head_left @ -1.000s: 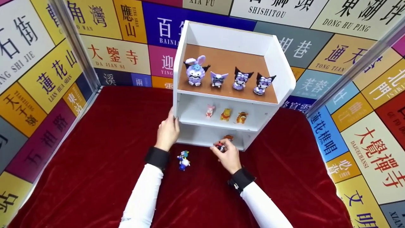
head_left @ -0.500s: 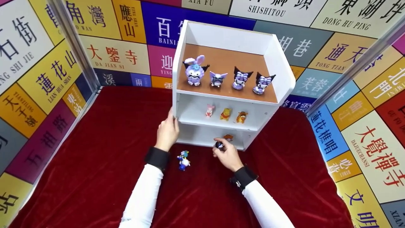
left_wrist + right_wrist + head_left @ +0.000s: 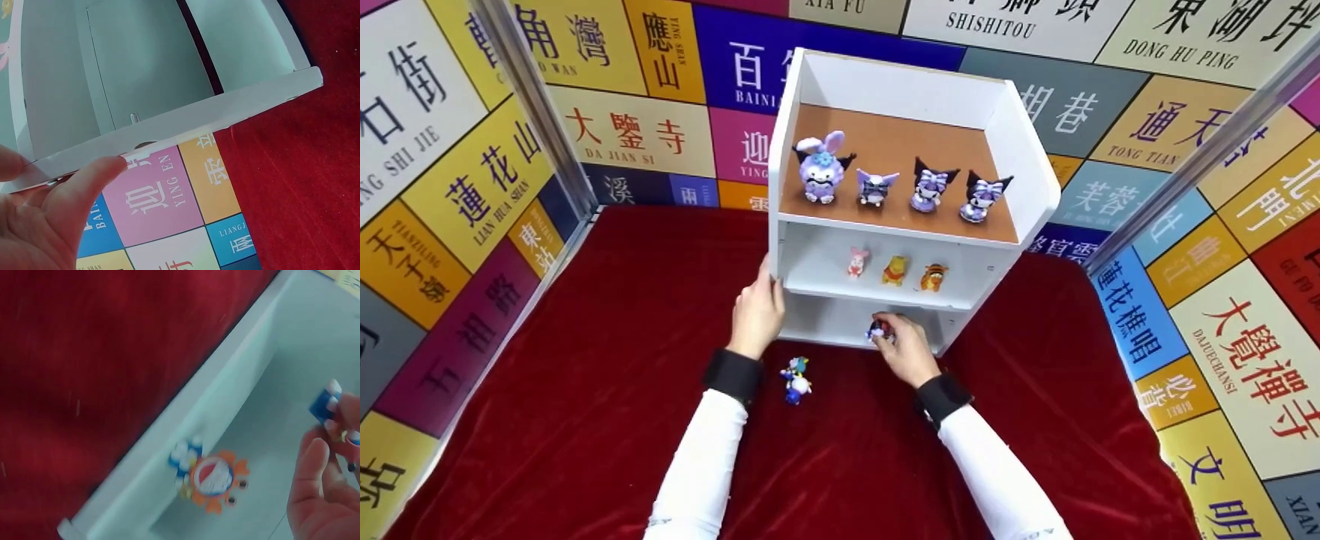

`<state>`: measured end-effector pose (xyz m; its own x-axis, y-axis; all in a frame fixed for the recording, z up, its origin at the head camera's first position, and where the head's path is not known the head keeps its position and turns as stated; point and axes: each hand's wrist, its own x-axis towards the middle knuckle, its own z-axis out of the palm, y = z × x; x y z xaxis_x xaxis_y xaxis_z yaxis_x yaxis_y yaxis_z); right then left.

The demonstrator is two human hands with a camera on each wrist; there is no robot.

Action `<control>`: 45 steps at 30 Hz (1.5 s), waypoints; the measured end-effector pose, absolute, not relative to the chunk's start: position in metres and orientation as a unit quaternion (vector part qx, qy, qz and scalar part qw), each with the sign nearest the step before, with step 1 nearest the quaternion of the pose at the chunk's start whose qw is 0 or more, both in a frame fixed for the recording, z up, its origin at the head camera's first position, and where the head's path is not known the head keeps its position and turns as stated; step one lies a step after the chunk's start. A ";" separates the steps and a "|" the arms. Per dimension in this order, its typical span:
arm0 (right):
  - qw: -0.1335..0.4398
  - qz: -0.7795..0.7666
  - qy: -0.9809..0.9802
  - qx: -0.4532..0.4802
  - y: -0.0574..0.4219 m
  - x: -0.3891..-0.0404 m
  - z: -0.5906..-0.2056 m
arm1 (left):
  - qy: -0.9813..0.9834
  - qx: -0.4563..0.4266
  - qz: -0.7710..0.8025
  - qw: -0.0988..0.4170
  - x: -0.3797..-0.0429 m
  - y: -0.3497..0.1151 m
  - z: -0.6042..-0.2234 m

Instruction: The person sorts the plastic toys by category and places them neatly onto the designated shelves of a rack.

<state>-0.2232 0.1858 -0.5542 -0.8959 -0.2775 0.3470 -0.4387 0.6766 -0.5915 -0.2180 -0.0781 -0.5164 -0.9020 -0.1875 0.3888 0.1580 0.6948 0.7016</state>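
My left hand (image 3: 756, 315) grips the left side panel of the white shelf unit (image 3: 877, 298). In the left wrist view, the thumb and a finger of this left hand (image 3: 50, 219) lie on either side of that panel. My right hand (image 3: 909, 351) pinches a small figurine (image 3: 877, 331) at the mouth of the bottom compartment. In the right wrist view, the held figurine (image 3: 326, 405) shows blue, white and red parts, and fingers hide some of it. An orange figurine (image 3: 216, 481) with blue and white parts stands inside the bottom compartment.
Blue-and-white figurines (image 3: 795, 381) lie on the red cloth (image 3: 840, 465). A pink piglet (image 3: 857, 262), a yellow bear (image 3: 895, 271) and an orange tiger (image 3: 932, 278) stand on the middle shelf. Several purple figurines, one a rabbit-eared figure (image 3: 823, 176), line the top.
The right hand has turned the figurine in its fingers and moved slightly forward into the bottom compartment, now covering the orange figurine in the head view. The left hand stays on the shelf unit.
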 end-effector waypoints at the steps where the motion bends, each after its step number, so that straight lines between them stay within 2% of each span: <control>1: 0.115 0.341 -0.911 0.203 0.186 -0.226 -0.554 | -0.893 0.008 -0.391 0.222 -0.218 -0.078 -0.516; 11: 0.127 0.256 -0.925 0.249 0.181 -0.247 -0.554 | -0.892 0.010 -0.394 0.221 -0.219 -0.080 -0.514; 21: 0.125 0.174 -0.945 0.248 0.180 -0.248 -0.567 | -0.894 0.003 -0.382 0.234 -0.213 -0.079 -0.520; 45: 0.177 0.126 -0.942 0.256 0.175 -0.262 -0.571 | -0.891 -0.004 -0.380 0.248 -0.218 -0.078 -0.518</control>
<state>-0.2625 0.1748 -0.5707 -0.8059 -0.4379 0.3984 -0.5273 0.8369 -0.1467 -0.2182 -0.0781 -0.5176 -0.8773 -0.1816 0.4443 0.1946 0.7116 0.6751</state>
